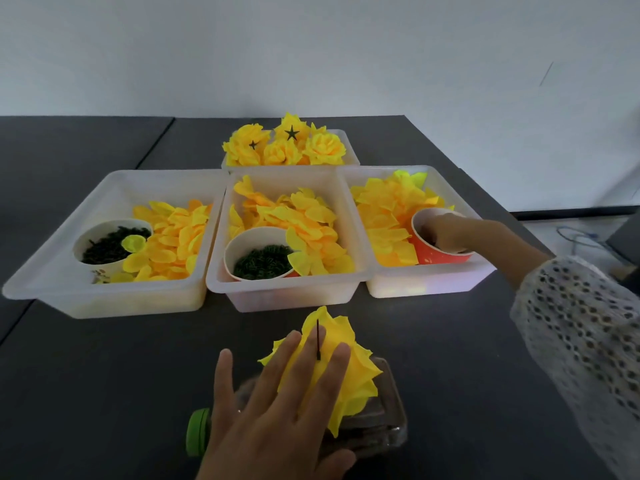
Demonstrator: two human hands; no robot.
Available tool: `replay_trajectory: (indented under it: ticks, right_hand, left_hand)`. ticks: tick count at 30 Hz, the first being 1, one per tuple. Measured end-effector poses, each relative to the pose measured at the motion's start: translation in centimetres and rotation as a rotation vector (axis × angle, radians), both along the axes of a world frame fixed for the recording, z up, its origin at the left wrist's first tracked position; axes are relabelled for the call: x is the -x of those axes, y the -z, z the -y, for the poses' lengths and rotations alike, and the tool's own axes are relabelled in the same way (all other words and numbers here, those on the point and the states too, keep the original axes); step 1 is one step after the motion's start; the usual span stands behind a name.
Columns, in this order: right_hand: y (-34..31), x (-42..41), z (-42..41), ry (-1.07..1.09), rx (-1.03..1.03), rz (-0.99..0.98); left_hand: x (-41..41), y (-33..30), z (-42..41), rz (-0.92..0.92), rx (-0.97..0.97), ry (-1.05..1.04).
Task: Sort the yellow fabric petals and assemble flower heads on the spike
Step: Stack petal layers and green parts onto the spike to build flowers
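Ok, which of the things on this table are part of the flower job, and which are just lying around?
In use:
- petals on the spike, pressed by the left hand
- orange cup, right hand reaching inside
- petal trays
- finished flowers

Lying about:
- cables on the floor, far right

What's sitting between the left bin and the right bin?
Head view: the middle bin, touching both, holding yellow petals and a cup of dark green pieces.
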State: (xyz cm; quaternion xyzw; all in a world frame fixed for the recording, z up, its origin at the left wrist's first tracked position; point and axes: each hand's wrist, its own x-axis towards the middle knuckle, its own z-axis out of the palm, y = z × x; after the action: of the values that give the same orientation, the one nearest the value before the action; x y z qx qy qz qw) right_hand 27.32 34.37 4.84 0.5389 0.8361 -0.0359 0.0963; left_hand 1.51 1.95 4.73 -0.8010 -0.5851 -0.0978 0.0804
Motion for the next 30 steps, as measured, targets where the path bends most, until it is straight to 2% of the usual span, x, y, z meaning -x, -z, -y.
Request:
replay_trajectory:
  ticks: [4,8,12,15,18,22,24,27,30]
  right_hand:
    - [-0.1,-0.7,-0.5,0.023,0.065,-0.119]
    - [-0.2,-1.3,-1.6,0.193,0.046,-0.101]
    - [-0.6,-1.9,-1.7,0.246,0.081,-0.141]
    - [-1.5,-2.0,-1.1,0.260,0.053,-0.287]
    - [-3.4,-1.6,-0.3,0.261,-0.088,-0.467]
    - [-7.9,0.9,2.5,0.285,-0.113,-0.982]
    - [-10.0,2.9,5.4,0.228,0.027,-1.175]
    - [-11.2,6.2,10.4,0.108,0.493,-1.456]
    - [-10.3,8.9,15.0,0.052,0.952,-1.477]
  left_hand:
    - [0.1,0.1,0.0,-0.031,0.030,-0.011]
    - [0.1,0.3,-0.1,-0.085,-0.008,-0.024]
    - [0.1,0.4,-0.2,-0.118,-0.047,-0.024]
    - [0.0,0.7,-0.2,-0.120,-0.092,-0.034]
    - [-0.2,1.1,-0.1,-0.107,-0.125,-0.035]
    - [-0.3,1.5,-0.1,-0.048,-0.144,-0.022]
    - [-0.4,1.3,-0.2,-0.022,-0.121,-0.025]
    - [-0.3,1.2,-0.2,-0.016,-0.126,-0.030]
    - [-0.3,1.1,0.0,-0.026,-0.158,-0.032]
